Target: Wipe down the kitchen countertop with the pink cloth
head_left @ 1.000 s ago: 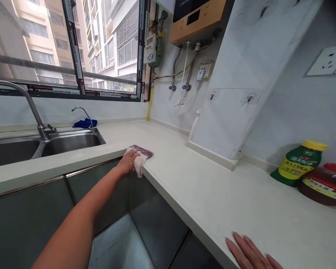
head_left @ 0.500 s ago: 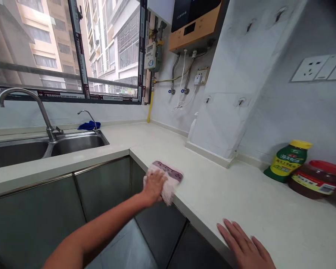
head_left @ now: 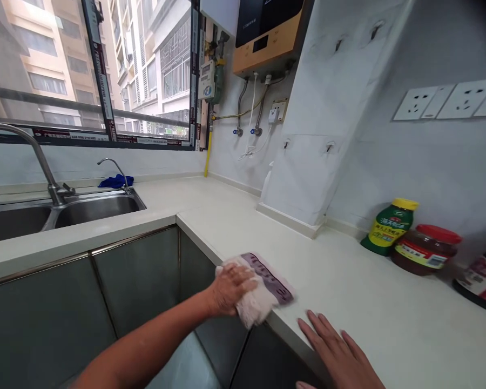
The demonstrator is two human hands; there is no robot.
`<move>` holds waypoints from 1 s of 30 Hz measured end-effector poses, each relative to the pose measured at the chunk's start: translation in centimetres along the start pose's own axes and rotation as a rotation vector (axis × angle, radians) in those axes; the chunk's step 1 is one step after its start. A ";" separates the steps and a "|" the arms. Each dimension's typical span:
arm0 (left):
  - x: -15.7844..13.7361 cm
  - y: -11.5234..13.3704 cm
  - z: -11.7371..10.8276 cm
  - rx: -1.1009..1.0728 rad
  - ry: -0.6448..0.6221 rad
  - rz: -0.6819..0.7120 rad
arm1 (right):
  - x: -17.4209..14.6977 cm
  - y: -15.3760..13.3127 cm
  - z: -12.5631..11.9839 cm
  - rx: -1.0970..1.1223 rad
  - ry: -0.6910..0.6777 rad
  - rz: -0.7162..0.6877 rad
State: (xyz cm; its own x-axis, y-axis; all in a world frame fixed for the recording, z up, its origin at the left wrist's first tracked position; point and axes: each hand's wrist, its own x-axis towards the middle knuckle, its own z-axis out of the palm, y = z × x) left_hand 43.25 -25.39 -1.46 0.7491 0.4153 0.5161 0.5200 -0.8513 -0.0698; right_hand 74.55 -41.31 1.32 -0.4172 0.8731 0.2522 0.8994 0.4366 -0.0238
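Observation:
My left hand [head_left: 233, 289] presses a pinkish-white cloth [head_left: 255, 302] with a purple printed band onto the front edge of the pale countertop [head_left: 372, 302]. Its fingers are bent over the cloth, and part of the fabric hangs down past the edge. My right hand [head_left: 340, 351] rests palm down near the counter's edge, just right of the cloth, fingers stretched out and holding nothing. The lower part of that hand is cut off by the frame.
Against the right wall stand a green-and-yellow bottle [head_left: 391, 227], a red-lidded jar [head_left: 425, 248] and a dark-topped container [head_left: 481, 278]. A wall column [head_left: 299, 162] juts out behind the counter. At left are a steel sink [head_left: 101, 210] and a blue cloth [head_left: 117, 181].
My left hand has slid the cloth along the counter edge, toward me and closer to my right hand. The view has turned slightly right, bringing the dark-topped container further into sight.

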 end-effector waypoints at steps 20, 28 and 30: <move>3.2 9.5 -1.0 0.115 -0.035 -0.252 | -0.6 -2.0 -3.0 0.683 0.399 0.252; 8.2 25.8 5.7 0.081 0.160 0.039 | -4.6 -0.6 -4.7 0.535 0.500 0.211; 9.1 27.1 6.0 0.106 0.150 0.134 | -5.7 0.1 -3.9 0.474 0.429 0.217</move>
State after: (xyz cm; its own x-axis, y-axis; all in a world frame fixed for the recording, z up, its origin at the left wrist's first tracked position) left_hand 66.60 -42.74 -3.80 0.7490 0.2419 0.6169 0.4662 -0.8539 -0.2312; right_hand 77.53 -47.09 3.68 -0.0562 0.8310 0.5534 0.7616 0.3941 -0.5145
